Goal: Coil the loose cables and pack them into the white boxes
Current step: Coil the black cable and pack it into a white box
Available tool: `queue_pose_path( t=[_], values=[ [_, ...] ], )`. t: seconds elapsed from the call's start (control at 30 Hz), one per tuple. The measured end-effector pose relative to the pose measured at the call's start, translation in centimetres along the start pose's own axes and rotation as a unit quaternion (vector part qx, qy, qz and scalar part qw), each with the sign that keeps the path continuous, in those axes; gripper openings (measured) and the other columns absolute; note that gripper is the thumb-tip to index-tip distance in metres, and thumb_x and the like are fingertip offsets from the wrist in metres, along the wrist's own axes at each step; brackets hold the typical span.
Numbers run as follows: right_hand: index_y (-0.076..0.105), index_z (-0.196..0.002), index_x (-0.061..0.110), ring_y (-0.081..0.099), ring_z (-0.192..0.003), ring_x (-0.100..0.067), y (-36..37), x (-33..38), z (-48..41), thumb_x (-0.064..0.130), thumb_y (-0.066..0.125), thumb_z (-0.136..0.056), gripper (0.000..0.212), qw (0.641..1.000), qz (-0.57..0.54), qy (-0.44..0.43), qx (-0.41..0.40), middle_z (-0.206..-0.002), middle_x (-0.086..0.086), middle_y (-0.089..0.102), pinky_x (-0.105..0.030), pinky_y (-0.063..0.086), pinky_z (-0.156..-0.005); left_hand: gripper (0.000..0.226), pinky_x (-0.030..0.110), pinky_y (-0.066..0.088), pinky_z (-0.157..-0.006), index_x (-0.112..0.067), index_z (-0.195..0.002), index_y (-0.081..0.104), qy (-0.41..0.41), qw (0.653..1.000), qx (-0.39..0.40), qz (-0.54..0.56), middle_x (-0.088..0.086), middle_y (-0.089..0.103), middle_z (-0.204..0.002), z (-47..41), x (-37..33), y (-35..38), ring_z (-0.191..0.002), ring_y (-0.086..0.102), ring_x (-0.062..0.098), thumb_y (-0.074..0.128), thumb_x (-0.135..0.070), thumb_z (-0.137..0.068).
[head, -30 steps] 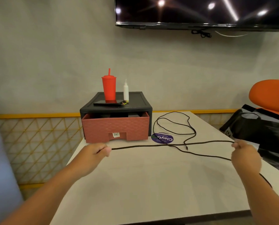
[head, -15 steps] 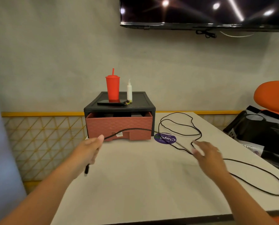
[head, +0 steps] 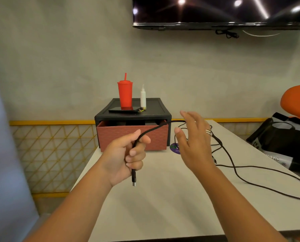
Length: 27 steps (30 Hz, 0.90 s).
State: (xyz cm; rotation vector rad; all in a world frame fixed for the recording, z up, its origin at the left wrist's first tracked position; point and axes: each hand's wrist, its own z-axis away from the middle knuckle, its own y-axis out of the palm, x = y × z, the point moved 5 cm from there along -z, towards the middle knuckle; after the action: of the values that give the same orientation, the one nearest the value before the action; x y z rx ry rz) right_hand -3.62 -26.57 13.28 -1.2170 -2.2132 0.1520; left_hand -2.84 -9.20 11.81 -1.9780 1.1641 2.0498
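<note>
Bench (head: 163,206) pale, set against grey wall (head: 58,58) under dark screen (head: 215,11); my left hand (head: 126,158) grips cable (head: 240,177), right hand (head: 193,145) spread open.

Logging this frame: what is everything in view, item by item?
table: 1, white, foreground
cable: 1, black, held, trailing across table
drawer unit: 1, black and reddish, table's back
tumbler: 1, red, on drawer unit
bottle: 1, white, beside tumbler
phone: 1, black, on drawer unit
sticker: 1, purple, on table
screen: 1, black, on wall
bag: 1, black, right of table
chair: 1, orange, far right
left hand: 1, grips cable
right hand: 1, open, raised
</note>
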Motion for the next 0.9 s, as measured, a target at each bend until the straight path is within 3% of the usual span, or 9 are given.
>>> queue_pose_path(
  t=[0.07, 0.17, 0.3, 0.4, 0.47, 0.57, 0.7, 0.8, 0.9],
  values=[
    [0.058, -0.117, 0.022, 0.053, -0.098, -0.020, 0.8, -0.6, 0.1, 0.043, 0.030, -0.090, 0.045, 0.997, -0.039, 0.023, 0.069, -0.098, 0.009, 0.060, -0.038, 0.042, -0.089, 0.025, 0.013, 0.024, -0.030, -0.010, -0.076, 0.073, 0.017, 0.996, 0.057, 0.063, -0.007, 0.035, -0.041, 0.0, -0.5, 1.1, -0.034, 0.022, 0.002, 0.063, -0.033, -0.072],
    [0.062, -0.111, 0.022, 0.054, -0.074, -0.020, 2.9, -0.7, 2.6, 0.030, 0.037, -0.097, 0.030, 0.981, -0.063, 0.057, 0.173, -0.068, 0.016, 0.051, -0.027, 0.044, -0.064, 0.032, 0.014, 0.025, -0.033, -0.008, -0.096, 0.073, 0.080, 0.987, 0.060, 0.128, -0.007, 0.038, -0.041, -0.2, -1.6, 2.3, -0.035, 0.024, 0.003, 0.060, -0.030, -0.076],
    [0.060, -0.118, 0.024, 0.051, -0.072, -0.010, 5.0, 1.3, 7.2, 0.024, 0.042, -0.098, 0.027, 0.951, -0.090, 0.048, 0.291, -0.075, 0.014, 0.057, -0.023, 0.039, -0.067, 0.037, 0.018, 0.040, -0.053, -0.019, -0.113, 0.060, 0.173, 0.982, 0.011, 0.074, -0.008, 0.051, -0.052, -0.9, -2.4, 3.1, -0.045, 0.043, 0.004, 0.044, -0.032, -0.082],
    [0.057, -0.123, 0.027, 0.059, -0.093, -0.009, 4.3, 3.0, 8.2, 0.029, 0.041, -0.098, 0.030, 0.936, -0.106, 0.040, 0.332, -0.102, 0.008, 0.066, -0.019, 0.043, -0.081, 0.032, 0.028, 0.048, -0.086, -0.025, -0.084, 0.073, 0.216, 0.970, -0.041, -0.104, 0.010, 0.066, -0.106, -1.1, -2.3, 2.4, -0.074, 0.064, 0.006, 0.041, -0.028, -0.088],
    [0.057, -0.124, 0.027, 0.057, -0.091, -0.011, 3.2, 3.5, 7.7, 0.030, 0.041, -0.098, 0.030, 0.932, -0.088, 0.031, 0.350, -0.101, 0.007, 0.065, -0.022, 0.043, -0.081, 0.043, 0.031, 0.044, -0.098, -0.022, -0.071, 0.073, 0.238, 0.943, -0.077, -0.217, -0.007, 0.062, -0.122, -1.0, -2.3, 1.6, -0.092, 0.067, 0.008, 0.037, -0.023, -0.095],
    [0.060, -0.114, 0.026, 0.052, -0.079, -0.012, 1.5, 4.5, 6.8, 0.031, 0.042, -0.097, 0.025, 0.927, -0.033, -0.010, 0.373, -0.087, 0.010, 0.061, -0.021, 0.041, -0.068, 0.029, 0.020, 0.043, -0.097, -0.018, -0.087, 0.069, 0.267, 0.890, -0.088, -0.360, -0.032, 0.064, -0.106, -0.9, -1.9, 0.9, -0.097, 0.066, 0.005, 0.042, -0.027, -0.096],
    [0.064, -0.091, 0.024, 0.051, -0.069, -0.012, -1.3, 5.1, 4.2, 0.034, 0.052, -0.092, 0.016, 0.954, 0.047, -0.085, 0.284, -0.074, 0.008, 0.061, -0.023, 0.035, -0.060, 0.021, 0.005, 0.040, -0.084, -0.030, -0.104, 0.060, 0.242, 0.854, -0.054, -0.458, -0.017, 0.072, -0.078, -0.8, -0.6, 0.9, -0.089, 0.063, -0.008, 0.043, -0.020, -0.097],
    [0.065, -0.074, 0.027, 0.048, -0.058, -0.002, -3.1, 4.9, 2.0, 0.033, 0.067, -0.082, 0.010, 0.975, 0.004, -0.063, 0.211, -0.053, 0.017, 0.049, -0.014, 0.032, -0.052, 0.026, 0.017, 0.047, -0.063, -0.024, -0.099, 0.064, 0.173, 0.881, -0.015, -0.440, -0.006, 0.061, -0.051, -0.5, 0.6, 1.5, -0.050, 0.055, 0.002, 0.039, -0.018, -0.099],
    [0.065, -0.065, 0.030, 0.050, -0.060, -0.005, -3.5, 4.4, 0.6, 0.027, 0.073, -0.076, 0.014, 0.980, -0.086, -0.027, 0.178, -0.057, 0.013, 0.056, -0.015, 0.035, -0.053, 0.032, 0.037, 0.053, -0.083, -0.014, -0.084, 0.069, 0.096, 0.947, 0.028, -0.305, -0.006, 0.040, -0.037, 0.2, 1.5, 2.3, -0.037, 0.035, 0.004, 0.043, -0.030, -0.093]
  ],
)
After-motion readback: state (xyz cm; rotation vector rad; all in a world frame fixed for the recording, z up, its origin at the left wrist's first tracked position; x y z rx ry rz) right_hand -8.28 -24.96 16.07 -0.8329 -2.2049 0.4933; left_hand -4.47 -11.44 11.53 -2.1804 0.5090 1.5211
